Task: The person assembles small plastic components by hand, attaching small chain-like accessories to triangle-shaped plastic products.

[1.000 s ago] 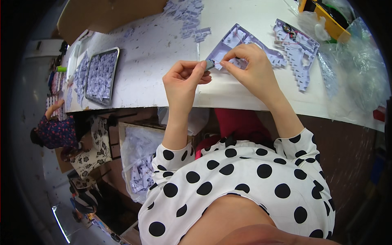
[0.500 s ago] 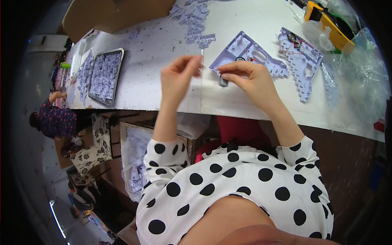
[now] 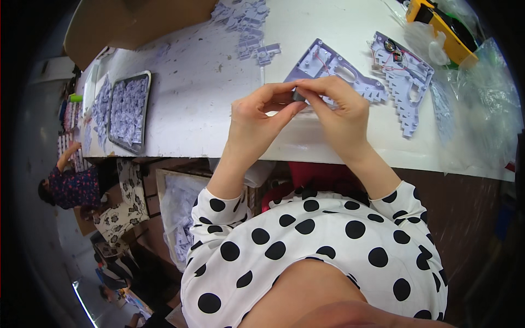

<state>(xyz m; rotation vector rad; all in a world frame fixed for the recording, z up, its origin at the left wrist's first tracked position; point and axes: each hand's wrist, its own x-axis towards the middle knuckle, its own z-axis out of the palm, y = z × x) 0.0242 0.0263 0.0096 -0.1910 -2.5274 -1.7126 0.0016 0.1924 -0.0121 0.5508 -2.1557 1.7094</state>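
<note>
Both hands meet over the near edge of the worktable. My right hand (image 3: pixel 342 112) pinches a small dark grey piece (image 3: pixel 298 96) between thumb and fingertips. Against the same piece, the fingers and thumb of my left hand (image 3: pixel 257 123) are closed, so both hands hold it. Its exact kind is too small and covered to tell. Just beyond my fingers lies a lavender plastic housing half (image 3: pixel 322 54), with thin red wires inside and its near part hidden by my hands. To its right sits a second, saw-edged housing half (image 3: pixel 407 82) with wires and a round speaker-like part.
Small lavender plastic parts (image 3: pixel 249 41) lie loose at the far middle. A dark-rimmed tray (image 3: pixel 146 104) of similar parts stands left, below a cardboard box (image 3: pixel 131 22). Clear plastic bags (image 3: pixel 481 104) and a yellow object (image 3: pixel 432 27) crowd the right. Another person (image 3: pixel 74 183) works far left.
My left hand has come right and closed on the grey piece beside my right hand. The right hand has shifted slightly and keeps its pinch. The view has turned a little.
</note>
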